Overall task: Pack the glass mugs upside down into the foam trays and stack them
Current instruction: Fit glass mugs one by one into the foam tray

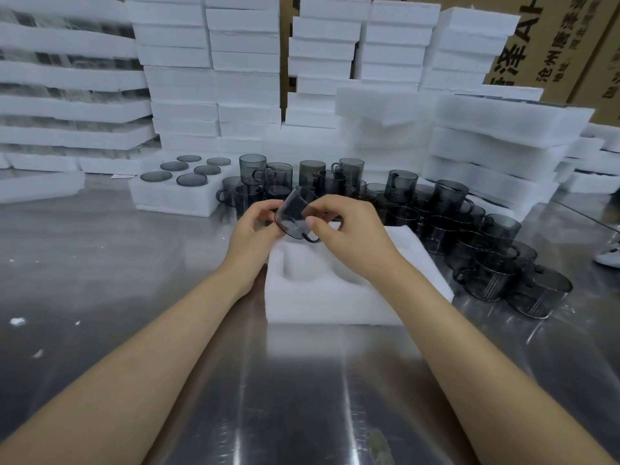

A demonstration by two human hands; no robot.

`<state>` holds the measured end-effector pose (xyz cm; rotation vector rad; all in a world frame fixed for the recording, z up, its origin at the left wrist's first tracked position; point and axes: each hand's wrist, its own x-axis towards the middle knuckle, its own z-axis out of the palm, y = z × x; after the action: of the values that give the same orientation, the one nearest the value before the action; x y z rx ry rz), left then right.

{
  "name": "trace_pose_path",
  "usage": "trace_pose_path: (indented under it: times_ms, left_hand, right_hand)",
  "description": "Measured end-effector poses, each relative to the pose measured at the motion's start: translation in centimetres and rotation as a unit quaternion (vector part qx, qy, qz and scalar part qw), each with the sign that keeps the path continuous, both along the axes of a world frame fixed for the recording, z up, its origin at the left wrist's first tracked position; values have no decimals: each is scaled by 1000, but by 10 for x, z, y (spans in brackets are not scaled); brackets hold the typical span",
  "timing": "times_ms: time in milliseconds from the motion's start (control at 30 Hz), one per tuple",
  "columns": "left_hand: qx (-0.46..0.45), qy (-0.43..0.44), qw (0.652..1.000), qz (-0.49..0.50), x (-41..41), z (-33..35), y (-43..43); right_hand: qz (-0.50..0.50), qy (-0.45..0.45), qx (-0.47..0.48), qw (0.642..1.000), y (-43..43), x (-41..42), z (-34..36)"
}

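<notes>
Gripping smoky round glass mug (292,214)

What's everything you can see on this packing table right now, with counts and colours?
held mug: one, smoky grey glass, tilted above the near foam tray
near foam tray: one, white, on the table before the person; the pockets that show are empty
filled foam tray: one, white, far left, six grey mug bases facing up
loose mugs: many, grey, crowded behind and right of the near foam tray
foam stacks: several, white, along the back
cardboard boxes: count unclear, brown, back right
table: one, shiny metal
shoe: one, white, right edge
left hand: grips the held mug
right hand: pinches the held mug
</notes>
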<state>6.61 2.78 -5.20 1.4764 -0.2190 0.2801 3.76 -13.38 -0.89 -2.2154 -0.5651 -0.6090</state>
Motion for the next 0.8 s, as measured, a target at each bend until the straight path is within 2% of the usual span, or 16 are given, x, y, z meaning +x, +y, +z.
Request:
trace_pose_path:
  times_ms: [167,333,533,633,733,800]
  left_hand:
    - [-24,24,999,0,2,1,0]
    - [-31,45,998,7,1,2,3]
    - [-34,54,998,6,1,3,2]
    - [-27,53,998,8,1,3,2]
    - [-15,62,998,10,0,3,2]
    - [-7,72,997,9,0,2,1]
  right_hand:
    - [-16,-65,-59,996,1,-1,-1]
    - [-22,-57,-111,992,2,-2,-1]
    - [-2,-89,-144,986,3,-1,-2]
    - [56,-54,-213,974,5,0,-5]
    - [89,69,-229,967,6,-1,-6]
    - [87,109,-251,958,3,1,-6]
